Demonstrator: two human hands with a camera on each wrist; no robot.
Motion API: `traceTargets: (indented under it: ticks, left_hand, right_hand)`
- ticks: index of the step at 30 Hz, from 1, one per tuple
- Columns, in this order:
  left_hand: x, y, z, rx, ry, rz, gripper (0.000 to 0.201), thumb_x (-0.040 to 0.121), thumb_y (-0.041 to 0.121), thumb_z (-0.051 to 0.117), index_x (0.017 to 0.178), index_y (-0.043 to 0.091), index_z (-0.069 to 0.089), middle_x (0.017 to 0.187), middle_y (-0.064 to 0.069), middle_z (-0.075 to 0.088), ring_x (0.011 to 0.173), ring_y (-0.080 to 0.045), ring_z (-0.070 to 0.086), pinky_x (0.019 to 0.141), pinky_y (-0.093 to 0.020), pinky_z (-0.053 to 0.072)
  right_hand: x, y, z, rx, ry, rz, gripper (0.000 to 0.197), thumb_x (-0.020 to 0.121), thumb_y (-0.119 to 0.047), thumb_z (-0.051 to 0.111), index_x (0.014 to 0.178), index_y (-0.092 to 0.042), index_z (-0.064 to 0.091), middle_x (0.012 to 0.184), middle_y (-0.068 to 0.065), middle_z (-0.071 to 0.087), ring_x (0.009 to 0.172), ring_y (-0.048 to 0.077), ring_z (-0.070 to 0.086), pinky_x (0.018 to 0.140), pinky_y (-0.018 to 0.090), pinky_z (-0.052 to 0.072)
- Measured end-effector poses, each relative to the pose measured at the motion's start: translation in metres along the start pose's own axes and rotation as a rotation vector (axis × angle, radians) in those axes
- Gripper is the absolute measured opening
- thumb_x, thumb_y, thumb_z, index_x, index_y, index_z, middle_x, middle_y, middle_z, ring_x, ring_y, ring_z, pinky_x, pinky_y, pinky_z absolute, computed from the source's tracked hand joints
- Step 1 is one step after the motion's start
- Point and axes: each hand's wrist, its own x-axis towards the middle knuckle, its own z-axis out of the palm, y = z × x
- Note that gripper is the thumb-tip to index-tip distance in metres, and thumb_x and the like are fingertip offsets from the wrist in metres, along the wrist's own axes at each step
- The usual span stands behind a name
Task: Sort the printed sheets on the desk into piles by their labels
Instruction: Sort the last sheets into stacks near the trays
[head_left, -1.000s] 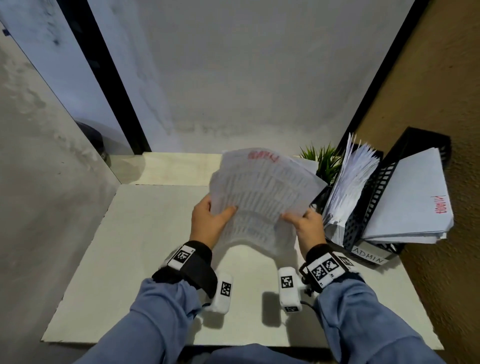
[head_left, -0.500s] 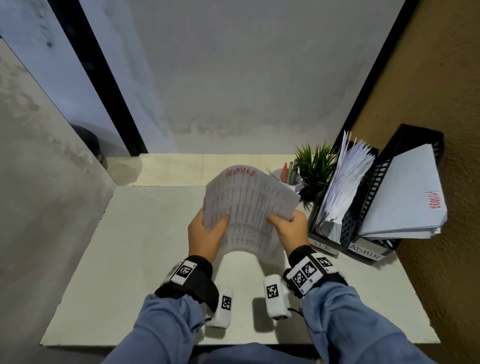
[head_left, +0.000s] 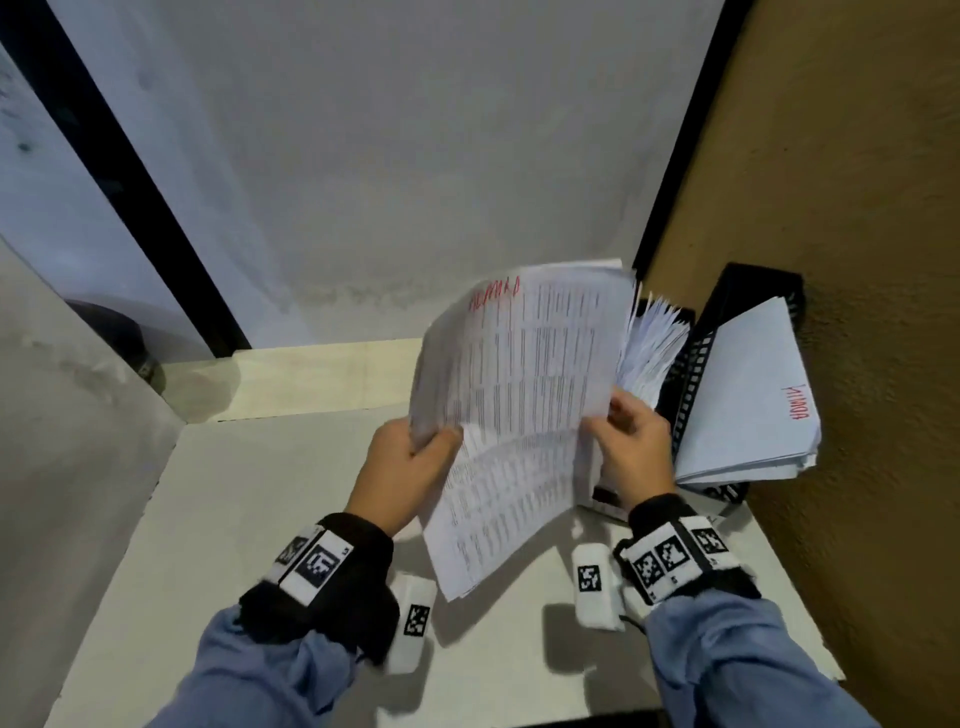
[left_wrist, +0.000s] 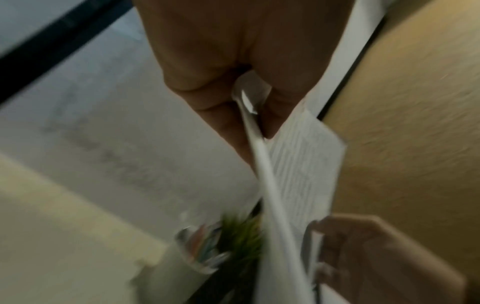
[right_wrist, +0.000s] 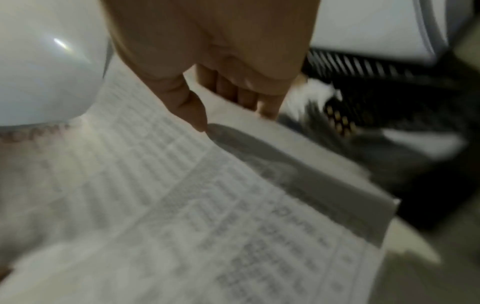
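Seen from above: both hands raised over the white desk (head_left: 322, 519), holding a sheaf of printed sheets (head_left: 519, 395) in the air near the desk's right edge. Left hand (head_left: 410, 473) gripping the sheaf's left edge, thumb on the front face, fingers curled behind. Right hand (head_left: 631, 452) pinching the right edge, thumb in front, fingers tucked behind the pages. Sheets tilted upright, rows of small print facing the camera, a red handwritten label at the top, blurred. Just behind the sheaf, at the desk's far right corner, a black mesh file rack (head_left: 696, 364) with a fanned stack of paper and a leaning pile marked in red (head_left: 748, 395). Blue sleeves and tagged wristbands at both wrists.
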Motion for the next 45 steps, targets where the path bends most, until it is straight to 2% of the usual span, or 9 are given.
traceTargets:
  ticks: [5, 8, 11, 15, 22, 28, 33, 41, 45]
  left_hand:
    - [0.017, 0.082, 0.049, 0.012, -0.019, 0.22, 0.039, 0.083, 0.021, 0.056, 0.057, 0.001, 0.035, 0.054, -0.001, 0.035, 0.053, -0.014, 0.033, 0.054, -0.028, 0.027]
    - [0.023, 0.113, 0.091, 0.089, -0.001, 0.358, 0.048, 0.087, 0.004, 0.055, 0.046, 0.02, 0.037, 0.042, 0.006, 0.04, 0.042, -0.008, 0.035, 0.044, -0.018, 0.023]
    - [0.028, 0.129, 0.134, 0.193, -0.001, 0.491, 0.023, 0.086, 0.0, 0.052, 0.089, 0.012, 0.07, 0.062, -0.003, 0.061, 0.06, -0.017, 0.053, 0.051, -0.03, 0.038]
    - [0.04, 0.132, 0.186, 0.301, -0.057, 0.514, 0.055, 0.083, -0.002, 0.048, 0.136, 0.015, 0.051, 0.108, -0.019, 0.068, 0.096, -0.034, 0.063, 0.085, -0.042, 0.053]
    - [0.051, 0.106, 0.246, 0.402, -0.147, 0.406, 0.061, 0.078, -0.002, 0.045, 0.135, 0.018, 0.045, 0.094, -0.022, 0.066, 0.088, -0.041, 0.06, 0.074, -0.046, 0.05]
    - [0.055, 0.073, 0.271, 0.289, -0.173, 0.351, 0.069, 0.079, -0.006, 0.043, 0.14, 0.024, 0.04, 0.103, -0.019, 0.066, 0.091, -0.037, 0.06, 0.083, -0.047, 0.05]
    - [0.059, 0.049, 0.287, 0.297, -0.307, 0.228, 0.062, 0.082, -0.007, 0.045, 0.139, 0.017, 0.038, 0.116, -0.021, 0.06, 0.104, -0.039, 0.058, 0.085, -0.046, 0.049]
    - [0.068, 0.028, 0.283, 0.577, -0.549, 0.159, 0.034, 0.085, 0.003, 0.051, 0.118, -0.004, 0.042, 0.113, -0.028, 0.057, 0.103, -0.043, 0.056, 0.081, -0.043, 0.045]
    - [0.062, 0.024, 0.269, 0.493, -0.53, 0.214, 0.042, 0.084, 0.011, 0.056, 0.124, 0.004, 0.044, 0.119, -0.018, 0.055, 0.108, -0.035, 0.055, 0.088, -0.039, 0.048]
  right_hand:
    - [0.032, -0.02, -0.08, -0.23, 0.469, -0.214, 0.036, 0.083, -0.006, 0.063, 0.119, -0.01, 0.061, 0.109, 0.011, 0.062, 0.101, 0.023, 0.057, 0.085, 0.03, 0.048]
    - [0.047, -0.014, -0.123, -0.5, 0.643, -0.052, 0.053, 0.08, -0.013, 0.063, 0.132, -0.007, 0.051, 0.132, 0.017, 0.048, 0.123, 0.032, 0.04, 0.1, 0.039, 0.036]
    - [0.061, 0.007, -0.153, -0.464, 0.561, 0.344, 0.074, 0.076, -0.022, 0.071, 0.14, -0.006, 0.039, 0.142, 0.02, 0.042, 0.13, 0.037, 0.039, 0.109, 0.048, 0.034]
    - [0.064, 0.026, -0.168, -0.314, 0.429, 0.463, 0.039, 0.072, -0.014, 0.073, 0.109, -0.003, 0.065, 0.105, 0.018, 0.068, 0.092, 0.033, 0.064, 0.084, 0.041, 0.052]
    - [0.062, 0.014, -0.162, -0.455, 0.349, 0.214, 0.026, 0.085, -0.008, 0.058, 0.111, -0.002, 0.063, 0.103, 0.023, 0.066, 0.089, 0.032, 0.061, 0.069, 0.029, 0.037]
    - [0.067, -0.008, -0.168, -0.43, 0.111, 0.406, 0.063, 0.099, -0.041, 0.035, 0.138, 0.01, 0.034, 0.146, 0.024, 0.035, 0.134, 0.032, 0.037, 0.107, 0.033, 0.026]
    - [0.07, -0.038, -0.166, -0.548, 0.413, -0.027, 0.011, 0.088, -0.003, 0.049, 0.097, -0.005, 0.053, 0.089, 0.012, 0.06, 0.083, 0.026, 0.053, 0.063, 0.034, 0.037]
    - [0.071, 0.0, -0.148, -0.696, 0.195, 0.246, 0.07, 0.091, -0.008, 0.045, 0.15, -0.019, 0.01, 0.131, 0.021, 0.053, 0.116, 0.036, 0.053, 0.092, 0.037, 0.042]
    - [0.06, -0.013, -0.154, -0.488, 0.299, 0.175, 0.046, 0.099, -0.022, 0.039, 0.144, -0.011, 0.033, 0.127, 0.008, 0.054, 0.116, 0.024, 0.05, 0.092, 0.028, 0.038]
